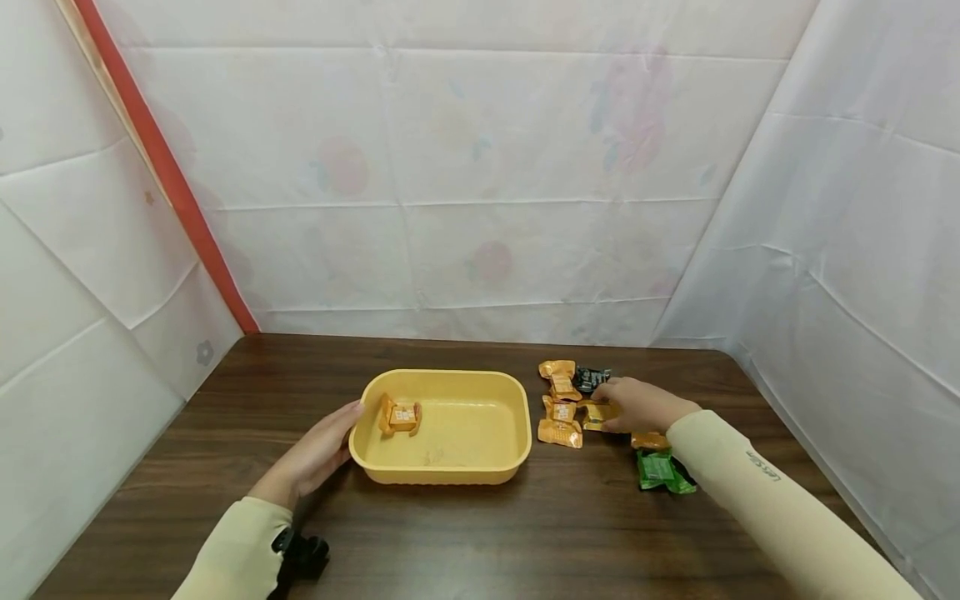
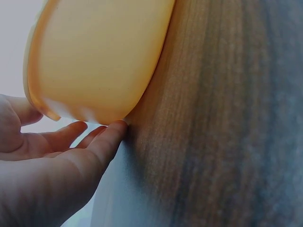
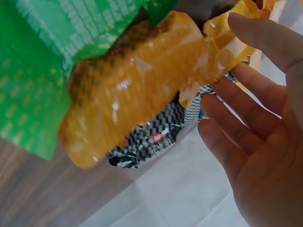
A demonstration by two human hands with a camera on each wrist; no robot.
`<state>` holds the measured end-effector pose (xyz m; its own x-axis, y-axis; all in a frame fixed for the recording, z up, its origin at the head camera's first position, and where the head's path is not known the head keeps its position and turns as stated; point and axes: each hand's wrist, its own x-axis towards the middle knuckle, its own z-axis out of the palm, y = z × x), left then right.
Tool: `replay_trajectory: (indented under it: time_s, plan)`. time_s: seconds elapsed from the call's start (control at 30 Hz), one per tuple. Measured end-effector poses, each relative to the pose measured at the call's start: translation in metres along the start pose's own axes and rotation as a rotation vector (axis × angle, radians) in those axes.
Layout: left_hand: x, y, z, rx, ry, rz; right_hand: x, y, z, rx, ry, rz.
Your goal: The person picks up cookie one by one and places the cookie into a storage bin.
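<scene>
A yellow plastic basket (image 1: 442, 476) sits on the table with one orange wrapped snack (image 1: 402, 417) inside, toward its left end. My left hand (image 1: 322, 450) is at the basket's left end, straight fingertips against the outer wall and thumb near the rim. To the right of the basket, my right hand (image 1: 641, 406) reaches over a group of wrapped snacks. Its thumb overlaps a yellow packet (image 3: 222, 40) in the right wrist view, with the fingertips spread along the packet's lower edge. An orange packet (image 3: 137, 85) and a black checkered packet (image 3: 158, 132) lie close by.
Several orange packets (image 1: 560, 410) lie between the basket and my right hand. A green packet (image 1: 660, 472) is below my right wrist. The dark wood table (image 1: 480, 533) meets a white patterned sheet (image 1: 480, 250) at the back, with more sheeting on both sides.
</scene>
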<state>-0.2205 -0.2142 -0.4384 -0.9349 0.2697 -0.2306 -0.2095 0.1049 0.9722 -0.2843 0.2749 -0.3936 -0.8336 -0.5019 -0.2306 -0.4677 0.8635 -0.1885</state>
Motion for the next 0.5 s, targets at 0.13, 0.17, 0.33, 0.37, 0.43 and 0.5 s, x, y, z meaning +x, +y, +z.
replay_trajectory:
  time_s: [0.13, 0.17, 0.33, 0.37, 0.43, 0.5]
  plan:
    - [-0.0012, -0.0001, -0.0004, 0.009, 0.0, -0.002, 0.0026, 0.002, 0.0044, 0.007, -0.001, 0.005]
    - [-0.0014, -0.0002, -0.0005, 0.011, 0.0, -0.003, 0.0033, 0.0024, 0.0053, 0.006, -0.001, 0.004]
    - [-0.0001, -0.0002, -0.0009, -0.004, -0.009, 0.009, 0.0065, 0.0037, 0.0071, 0.008, 0.003, 0.002]
    - [0.0003, -0.0001, -0.001, -0.007, -0.011, 0.012, 0.0069, 0.0038, 0.007, 0.009, 0.003, -0.001]
    - [0.0009, 0.0003, -0.001, -0.01, -0.015, 0.014, 0.0075, 0.0045, 0.0067, 0.011, 0.005, -0.006]
    - [0.0012, 0.0006, -0.0009, -0.01, -0.015, 0.014, 0.0076, 0.0047, 0.0061, 0.012, 0.005, -0.01]
